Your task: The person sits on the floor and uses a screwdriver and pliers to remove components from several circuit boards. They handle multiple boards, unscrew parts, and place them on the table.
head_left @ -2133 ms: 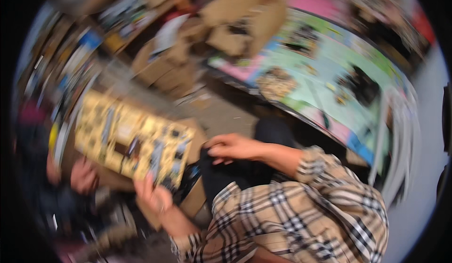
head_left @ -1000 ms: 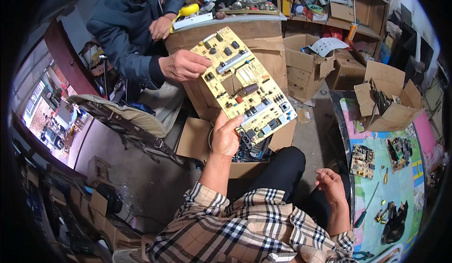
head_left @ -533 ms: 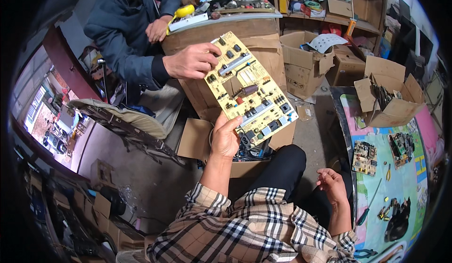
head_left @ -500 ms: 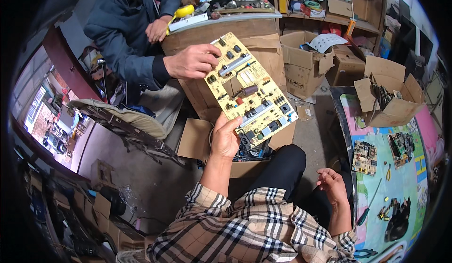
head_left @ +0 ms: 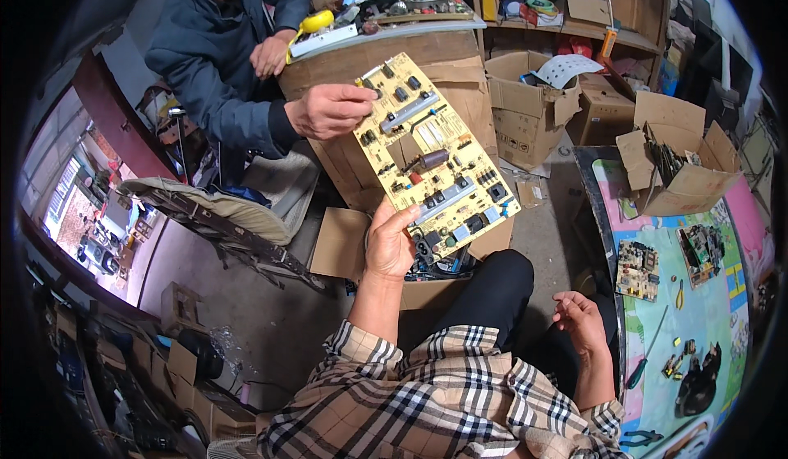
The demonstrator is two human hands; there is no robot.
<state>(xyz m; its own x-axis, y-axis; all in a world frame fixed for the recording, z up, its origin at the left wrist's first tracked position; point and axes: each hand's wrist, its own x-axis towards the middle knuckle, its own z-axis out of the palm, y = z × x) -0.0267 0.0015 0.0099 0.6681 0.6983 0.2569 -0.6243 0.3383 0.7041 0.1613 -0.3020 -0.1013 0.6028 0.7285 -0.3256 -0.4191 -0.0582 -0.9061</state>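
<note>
A large yellow circuit board with black components, silver heat sinks and a dark cylinder is held up in front of me, tilted. My left hand grips its lower left edge, thumb on top and the other fingers hidden underneath. Another person's hand reaches to the board's upper left edge, fingertips by a black component there; whether they touch it I cannot tell. My right hand hovers beside my right leg near the table edge, holding nothing visible, its fingers loosely curled and apart.
On the right, a table with a colourful mat bears two smaller boards, a screwdriver, pliers and a carton of parts. A carton stands below the large board. A cluttered bench lies ahead, a chair left.
The other person's hand has shifted slightly up and left along the board's edge, its fingers drawn closer together. My hands and the board have hardly moved.
</note>
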